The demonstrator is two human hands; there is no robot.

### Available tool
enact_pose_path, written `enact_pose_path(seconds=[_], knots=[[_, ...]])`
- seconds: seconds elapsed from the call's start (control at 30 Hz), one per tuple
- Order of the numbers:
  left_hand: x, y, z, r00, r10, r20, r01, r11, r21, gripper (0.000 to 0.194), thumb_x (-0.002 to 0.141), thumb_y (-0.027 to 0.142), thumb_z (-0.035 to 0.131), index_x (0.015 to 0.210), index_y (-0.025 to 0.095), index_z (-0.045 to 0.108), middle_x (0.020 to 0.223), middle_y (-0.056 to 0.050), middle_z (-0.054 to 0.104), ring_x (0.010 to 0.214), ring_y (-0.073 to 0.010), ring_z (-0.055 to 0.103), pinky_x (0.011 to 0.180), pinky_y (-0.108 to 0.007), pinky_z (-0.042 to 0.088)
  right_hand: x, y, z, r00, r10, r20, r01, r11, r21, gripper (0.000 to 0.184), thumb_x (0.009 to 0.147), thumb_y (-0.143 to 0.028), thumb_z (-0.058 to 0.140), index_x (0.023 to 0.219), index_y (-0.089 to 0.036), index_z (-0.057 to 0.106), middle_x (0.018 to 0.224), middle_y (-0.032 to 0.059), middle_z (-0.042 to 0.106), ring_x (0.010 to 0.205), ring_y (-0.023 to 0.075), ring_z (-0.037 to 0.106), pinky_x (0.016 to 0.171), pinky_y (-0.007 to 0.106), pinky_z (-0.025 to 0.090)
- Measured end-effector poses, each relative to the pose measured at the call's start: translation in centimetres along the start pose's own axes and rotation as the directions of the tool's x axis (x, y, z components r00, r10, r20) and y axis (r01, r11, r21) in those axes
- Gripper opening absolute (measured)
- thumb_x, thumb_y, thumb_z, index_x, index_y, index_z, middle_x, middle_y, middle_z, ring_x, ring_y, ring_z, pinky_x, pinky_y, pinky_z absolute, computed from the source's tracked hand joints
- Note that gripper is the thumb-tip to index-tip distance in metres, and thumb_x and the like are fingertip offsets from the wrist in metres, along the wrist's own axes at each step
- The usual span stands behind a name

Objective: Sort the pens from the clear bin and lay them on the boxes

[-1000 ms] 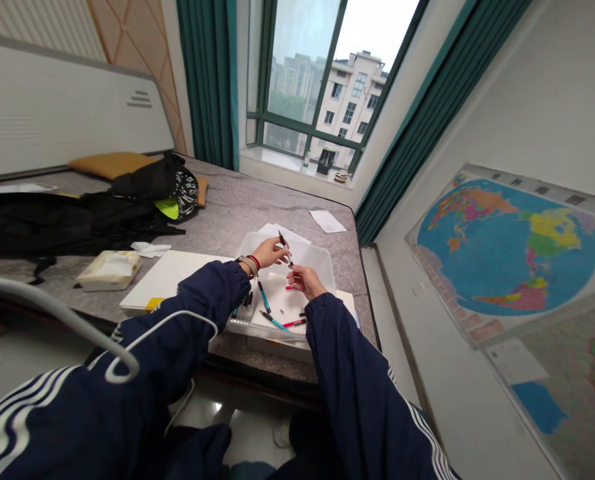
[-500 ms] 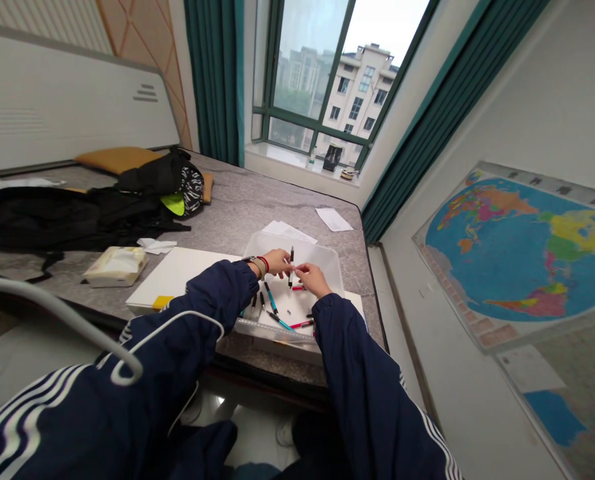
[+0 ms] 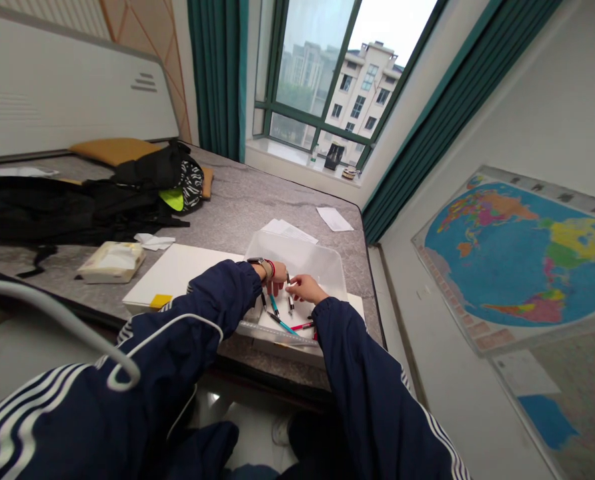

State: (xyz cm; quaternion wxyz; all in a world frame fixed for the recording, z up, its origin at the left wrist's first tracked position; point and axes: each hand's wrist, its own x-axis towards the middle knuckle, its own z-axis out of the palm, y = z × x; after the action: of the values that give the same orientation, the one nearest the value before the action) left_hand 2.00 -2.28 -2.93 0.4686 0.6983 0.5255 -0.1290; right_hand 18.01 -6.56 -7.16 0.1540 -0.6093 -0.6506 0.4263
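Note:
A pen with dark ends and a pale barrel (image 3: 291, 305) stands nearly upright over a clear plastic bin (image 3: 322, 257). My right hand (image 3: 308, 289) is closed in a pinch on it. Close by on the left, my left hand (image 3: 276, 275) points its fingers down into the bin, beside the pen's top end. Its fingertips are too small and partly hidden to tell whether they grip anything. Below lie a teal pen (image 3: 281, 323), a second teal pen (image 3: 274, 305), a black pen (image 3: 264, 301) and a red pen (image 3: 303, 326) on the bin's white bottom.
A white box (image 3: 170, 270) with a yellow patch lies left of the bin, near a tissue pack (image 3: 113, 261). Paper sheets (image 3: 290, 231) lie behind the bin on the grey mattress (image 3: 257, 193). A black bag (image 3: 67, 210) is far left. A white cable (image 3: 177, 317) crosses my left sleeve.
Both hands have moved lower into the bin. The pen in my right hand has come down with it. My left hand's fingers have turned downward from beside the pen.

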Motion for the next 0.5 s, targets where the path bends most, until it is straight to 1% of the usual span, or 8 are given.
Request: enact_pose_path(seconds=[0.07, 0.13, 0.2, 0.27, 0.33, 0.37, 0.43, 0.5], knots=[[-0.4, 0.1, -0.3, 0.992, -0.037, -0.119, 0.046, 0.996, 0.075, 0.026, 0.082, 0.027, 0.052, 0.086, 0.008, 0.07, 0.074, -0.016, 0.074, 0.062, -0.021, 0.07, 0.063, -0.026, 0.053, 0.0, 0.3, 0.4, 1.0, 0.019, 0.008, -0.018, 0.996, -0.091, 0.024, 0.076, -0.021, 0.076, 0.095, -0.015, 0.062, 0.059, -0.0005, 0.065, 0.047, 0.0109, 0.06, 0.045, 0.018, 0.043], [-0.8, 0.1, -0.7, 0.965, -0.015, -0.264, 0.052, 0.99, 0.134, 0.029, 0.083, 0.028, 0.05, 0.084, 0.008, 0.071, 0.073, -0.016, 0.073, 0.061, -0.0208, 0.069, 0.064, -0.026, 0.054, 0.0, 0.6, 0.8, 1.0, -0.003, 0.01, 0.004, 0.983, -0.184, 0.027, 0.072, -0.02, 0.078, 0.093, -0.016, 0.061, 0.059, -0.002, 0.065, 0.047, 0.0108, 0.061, 0.047, 0.018, 0.043], [-1.1, 0.2, -1.1, 0.921, 0.03, -0.387, 0.043, 0.983, 0.178, 0.033, 0.085, 0.03, 0.048, 0.081, 0.008, 0.072, 0.074, -0.016, 0.073, 0.063, -0.0199, 0.069, 0.067, -0.026, 0.054, 0.0, 0.8, 1.2, 0.999, -0.042, -0.001, 0.04, 0.963, -0.268, 0.028, 0.069, -0.02, 0.079, 0.089, -0.018, 0.06, 0.061, -0.0034, 0.064, 0.048, 0.0103, 0.061, 0.05, 0.018, 0.042], [-1.5, 0.3, -1.4, 0.869, 0.073, -0.49, 0.03, 0.979, 0.199, 0.036, 0.087, 0.031, 0.046, 0.08, 0.009, 0.073, 0.074, -0.015, 0.073, 0.066, -0.019, 0.069, 0.073, -0.025, 0.053, 0.0, 0.9, 1.4, 0.997, -0.074, -0.016, 0.065, 0.941, -0.331, 0.027, 0.068, -0.019, 0.079, 0.086, -0.018, 0.059, 0.062, -0.0041, 0.064, 0.049, 0.0096, 0.059, 0.051, 0.018, 0.041], [-1.7, 0.4, -1.5, 0.825, 0.101, -0.556, 0.019, 0.978, 0.206, 0.036, 0.088, 0.032, 0.045, 0.081, 0.01, 0.073, 0.072, -0.014, 0.073, 0.07, -0.0187, 0.07, 0.077, -0.025, 0.053, -0.1, 0.9, 1.4, 0.996, -0.088, -0.016, 0.076, 0.927, -0.366, 0.023, 0.07, -0.02, 0.077, 0.083, -0.018, 0.058, 0.064, -0.0037, 0.064, 0.049, 0.009, 0.058, 0.052, 0.019, 0.04], [-1.8, 0.4, -1.5, 0.813, 0.109, -0.572, 0.014, 0.978, 0.207, 0.036, 0.088, 0.032, 0.045, 0.081, 0.01, 0.073, 0.072, -0.013, 0.073, 0.072, -0.019, 0.07, 0.078, -0.026, 0.052, -0.2, 0.8, 1.4, 0.996, -0.093, -0.012, 0.082, 0.922, -0.38, 0.02, 0.072, -0.021, 0.075, 0.082, -0.018, 0.058, 0.066, -0.0032, 0.064, 0.049, 0.0089, 0.057, 0.053, 0.019, 0.04], [-2.0, 0.5, -1.4, 0.808, 0.12, -0.577, 0.002, 0.978, 0.207, 0.036, 0.088, 0.033, 0.046, 0.08, 0.011, 0.073, 0.071, -0.013, 0.072, 0.074, -0.0198, 0.07, 0.08, -0.027, 0.052, -0.3, 0.5, 1.4, 0.992, -0.125, -0.002, 0.112, 0.899, -0.424, 0.016, 0.074, -0.023, 0.074, 0.079, -0.018, 0.059, 0.068, -0.0016, 0.064, 0.054, 0.0097, 0.057, 0.055, 0.02, 0.038], [-2.3, 0.5, -1.3, 0.804, 0.13, -0.58, -0.011, 0.979, 0.204, 0.037, 0.089, 0.033, 0.045, 0.079, 0.011, 0.074, 0.073, -0.014, 0.072, 0.076, -0.0207, 0.07, 0.081, -0.028, 0.052, -0.3, 0.1, 1.3, 0.982, -0.188, 0.008, 0.168, 0.853, -0.494, 0.017, 0.074, -0.024, 0.075, 0.073, -0.017, 0.06, 0.07, 0.0002, 0.064, 0.063, 0.0117, 0.058, 0.059, 0.021, 0.037]])
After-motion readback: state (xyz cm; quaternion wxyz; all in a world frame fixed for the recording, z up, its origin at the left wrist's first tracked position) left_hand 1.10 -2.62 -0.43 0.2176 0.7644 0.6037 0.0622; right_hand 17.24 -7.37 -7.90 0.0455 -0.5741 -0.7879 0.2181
